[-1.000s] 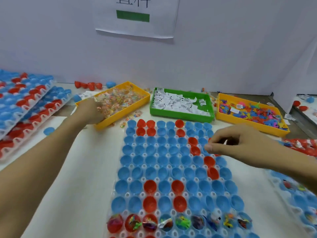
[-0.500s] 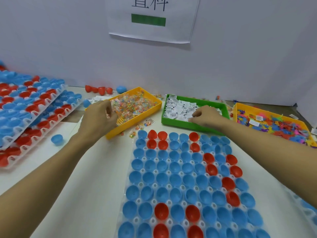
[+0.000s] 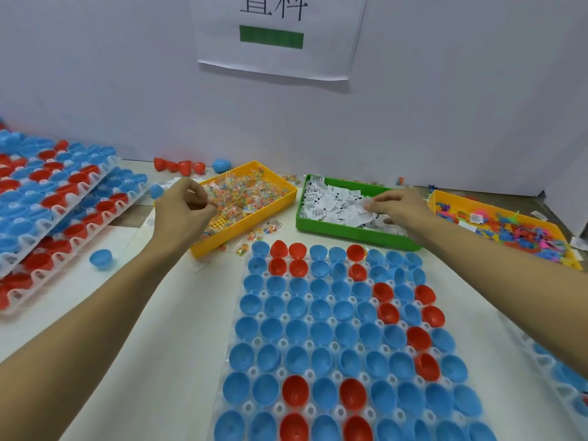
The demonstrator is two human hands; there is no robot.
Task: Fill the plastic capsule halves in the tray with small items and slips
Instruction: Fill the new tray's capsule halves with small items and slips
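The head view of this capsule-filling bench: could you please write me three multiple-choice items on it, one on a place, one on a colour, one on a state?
1. Where is the right hand?
A. over the green tray of paper slips
B. on the capsule tray
C. off the table

2. What colour are most capsule halves in the front tray?
A. red
B. blue
C. green

3. What is the left hand doing?
A. lying flat
B. holding a capsule
C. pinching packets at the yellow tray

Answers: 1 A, its fingers pinch a slip there. 2 B, only scattered red ones show. 3 C, its fingers curl over the small packets.
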